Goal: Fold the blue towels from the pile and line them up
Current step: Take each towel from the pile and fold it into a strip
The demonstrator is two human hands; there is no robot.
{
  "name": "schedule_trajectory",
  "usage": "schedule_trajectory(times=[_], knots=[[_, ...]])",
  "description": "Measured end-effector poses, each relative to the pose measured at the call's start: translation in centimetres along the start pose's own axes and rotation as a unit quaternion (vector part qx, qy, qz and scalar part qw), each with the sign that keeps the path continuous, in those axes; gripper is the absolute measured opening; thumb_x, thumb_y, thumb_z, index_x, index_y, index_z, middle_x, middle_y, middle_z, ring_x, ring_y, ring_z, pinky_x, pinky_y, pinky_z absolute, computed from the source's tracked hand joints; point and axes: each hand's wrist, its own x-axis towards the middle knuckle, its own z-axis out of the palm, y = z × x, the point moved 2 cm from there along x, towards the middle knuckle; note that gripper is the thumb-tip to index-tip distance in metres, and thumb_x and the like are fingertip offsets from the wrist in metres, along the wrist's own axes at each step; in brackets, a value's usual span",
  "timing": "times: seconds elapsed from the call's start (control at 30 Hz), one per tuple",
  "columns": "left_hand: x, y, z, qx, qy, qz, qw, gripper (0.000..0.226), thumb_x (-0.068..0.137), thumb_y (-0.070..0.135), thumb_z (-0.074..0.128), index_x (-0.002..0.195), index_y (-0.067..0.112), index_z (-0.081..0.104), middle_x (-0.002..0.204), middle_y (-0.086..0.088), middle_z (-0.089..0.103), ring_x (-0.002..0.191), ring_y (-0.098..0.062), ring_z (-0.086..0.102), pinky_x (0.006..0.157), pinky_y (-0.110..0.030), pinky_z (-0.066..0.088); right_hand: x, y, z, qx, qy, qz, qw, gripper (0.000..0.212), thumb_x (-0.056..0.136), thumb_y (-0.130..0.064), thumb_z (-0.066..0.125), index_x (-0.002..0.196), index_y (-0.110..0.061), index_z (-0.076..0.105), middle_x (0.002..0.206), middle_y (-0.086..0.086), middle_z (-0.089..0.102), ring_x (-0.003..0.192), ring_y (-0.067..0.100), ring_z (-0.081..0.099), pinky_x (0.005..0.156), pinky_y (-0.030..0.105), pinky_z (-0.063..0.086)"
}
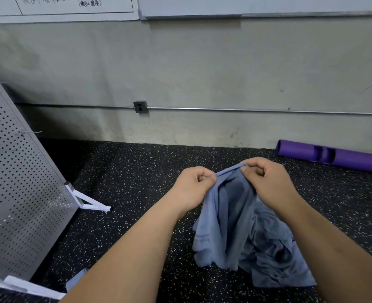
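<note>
A blue towel (228, 215) hangs crumpled from both my hands above the dark speckled floor. My left hand (193, 186) pinches its top hem at the left. My right hand (265, 178) pinches the same hem a short way to the right, so the edge stretches between them. Below the lifted towel, more blue cloth (274, 265) lies bunched on the floor at the lower right; I cannot tell whether it is the same towel or others in a pile. A corner of another light blue piece (76, 281) shows under my left forearm.
A perforated metal panel (16, 182) on white feet (91, 203) leans at the left. A purple rolled mat (333, 157) lies by the wall at the right. The grey wall (202, 73) with a socket box (140, 107) and conduit closes the far side.
</note>
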Motion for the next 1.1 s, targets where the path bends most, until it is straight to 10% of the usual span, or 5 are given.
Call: schedule_trajectory(times=[0.23,0.73,1.1], knots=[[-0.4,-0.2,-1.1,0.068,-0.009,0.062,0.996,0.007,0.091,0.023,0.083,0.090,0.020,0.077,0.079,0.001,0.072,0.070,-0.007,0.061,0.072,-0.030,0.052,-0.8,-0.5,-0.4,-0.100,-0.048,-0.074,0.991,0.008,0.096,-0.031,0.077,0.094,-0.039,0.079,0.087,-0.026,0.075,0.081,-0.003,0.067,0.074,0.012,0.045],[-1.3,-0.7,-6.8,0.297,0.047,0.053,0.952,0.013,0.088,0.021,0.074,0.084,0.031,0.080,0.079,0.016,0.076,0.072,-0.006,0.070,0.065,-0.027,0.058,-0.1,1.4,-4.4,-0.165,0.015,-0.054,0.985,0.009,0.096,-0.031,0.075,0.094,-0.038,0.081,0.092,-0.036,0.072,0.092,-0.027,0.057,0.077,-0.004,0.035],[-1.1,-2.5,-9.8,0.324,0.028,0.005,0.946,0.013,0.087,0.017,0.078,0.080,0.028,0.080,0.081,0.015,0.077,0.079,-0.003,0.072,0.074,-0.023,0.057,0.4,3.4,-6.3,-0.175,0.034,0.009,0.984,0.008,0.097,-0.036,0.074,0.096,-0.037,0.082,0.098,-0.029,0.074,0.098,0.002,0.066,0.082,0.020,0.044]])
